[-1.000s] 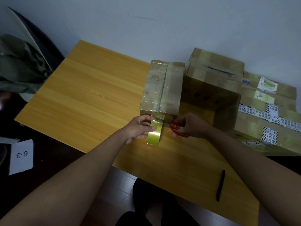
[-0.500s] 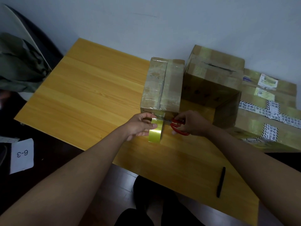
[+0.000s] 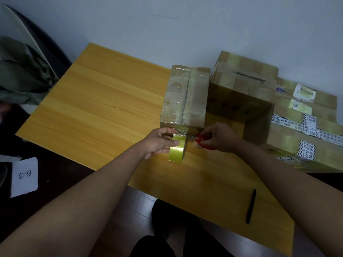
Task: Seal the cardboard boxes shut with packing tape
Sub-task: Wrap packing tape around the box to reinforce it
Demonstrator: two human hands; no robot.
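A small cardboard box (image 3: 183, 97) wrapped in clear tape stands in the middle of the wooden table (image 3: 104, 112). Just in front of its near face, my left hand (image 3: 157, 142) grips a yellowish roll of packing tape (image 3: 177, 151), held on edge, with a strip running up to the box. My right hand (image 3: 220, 137) holds red-handled scissors (image 3: 203, 142), whose blades point left at the strip between roll and box. The blade tips are mostly hidden.
A bigger taped box (image 3: 243, 86) stands right behind the small one. A flat box with printed tape and labels (image 3: 306, 127) lies at the far right. A black pen (image 3: 251, 206) lies near the table's front edge. A white card marked 6-3 (image 3: 25, 176) lies at the left.
Both hands stay at the near face of the small box with roll and scissors. Only the camera shifts slightly; no clear change in the tape strip.
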